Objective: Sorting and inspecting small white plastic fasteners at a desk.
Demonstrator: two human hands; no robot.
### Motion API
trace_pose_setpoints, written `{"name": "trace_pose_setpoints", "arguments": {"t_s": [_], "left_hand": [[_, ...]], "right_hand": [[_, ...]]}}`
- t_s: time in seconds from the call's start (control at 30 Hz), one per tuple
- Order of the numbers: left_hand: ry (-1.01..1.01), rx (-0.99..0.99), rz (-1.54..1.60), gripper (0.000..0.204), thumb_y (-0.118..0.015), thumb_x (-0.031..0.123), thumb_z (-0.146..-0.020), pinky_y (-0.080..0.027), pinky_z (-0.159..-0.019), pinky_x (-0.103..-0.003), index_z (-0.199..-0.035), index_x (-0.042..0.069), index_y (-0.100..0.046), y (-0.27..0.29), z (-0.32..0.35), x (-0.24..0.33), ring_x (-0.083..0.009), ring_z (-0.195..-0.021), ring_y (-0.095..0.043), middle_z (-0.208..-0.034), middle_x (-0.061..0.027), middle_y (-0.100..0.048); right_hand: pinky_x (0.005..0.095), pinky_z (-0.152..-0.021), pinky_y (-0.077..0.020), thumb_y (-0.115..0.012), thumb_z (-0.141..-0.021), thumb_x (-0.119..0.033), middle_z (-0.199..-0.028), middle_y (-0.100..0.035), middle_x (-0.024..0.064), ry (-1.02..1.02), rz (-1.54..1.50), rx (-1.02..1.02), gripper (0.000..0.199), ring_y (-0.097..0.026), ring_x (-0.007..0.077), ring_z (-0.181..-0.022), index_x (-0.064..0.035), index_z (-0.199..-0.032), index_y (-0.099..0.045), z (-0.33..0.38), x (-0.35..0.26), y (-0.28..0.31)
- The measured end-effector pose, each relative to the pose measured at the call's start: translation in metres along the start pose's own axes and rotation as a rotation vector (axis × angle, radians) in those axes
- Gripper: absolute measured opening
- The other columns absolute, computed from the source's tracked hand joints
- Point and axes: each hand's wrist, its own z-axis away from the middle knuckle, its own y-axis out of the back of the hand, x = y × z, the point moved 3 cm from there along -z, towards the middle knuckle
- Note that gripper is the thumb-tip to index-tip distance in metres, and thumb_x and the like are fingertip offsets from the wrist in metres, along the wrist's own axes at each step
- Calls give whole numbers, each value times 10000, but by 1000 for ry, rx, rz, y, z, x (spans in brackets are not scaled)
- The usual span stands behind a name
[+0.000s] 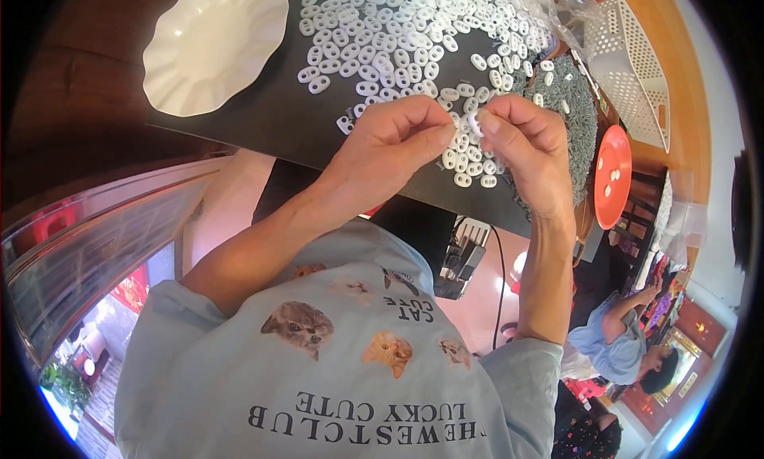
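Note:
My left hand (398,141) is closed in a pinch over the near edge of the dark table. Whatever lies between its thumb and forefinger is too small to make out. Close beside it, my right hand (529,145) pinches a small white oval two-hole piece (475,123) between thumb and forefinger. The two sets of fingertips almost meet. Below and between the hands lies a small group of similar white two-hole pieces (464,161), some with bits of grey on them. A large spread of the same pieces (374,41) covers the table beyond my hands.
A cream scalloped dish (215,49) sits at the far left of the table (263,125). To the right are a heap of grey strands (573,101), a red plate (611,180) with a few white pieces, and a white perforated basket (633,69). Another person (617,332) is at the right.

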Motion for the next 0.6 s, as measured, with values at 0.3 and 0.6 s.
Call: {"name": "trace_pose_setpoints", "arguments": {"t_s": [0.3,0.6], "left_hand": [[27,-24,25,128,-582,170,-946,-310,-603,-164,-931,48,-619,0,0,-3,-5,-698,-407,-805,66,-530],[14,5,6,137,-570,183,-952,-301,-563,-169,-912,61,-617,1,2,-1,-10,-645,-385,-782,63,-537]], "right_hand": [[177,-533,-310,-624,-896,-146,-699,-595,-24,22,33,22,143,-446,11,-595,-9,-917,-657,2,1,-1],[180,-531,-306,-622,-897,-145,-694,-579,-26,25,80,27,139,-437,12,-590,-9,-901,-649,2,3,-2]]}}
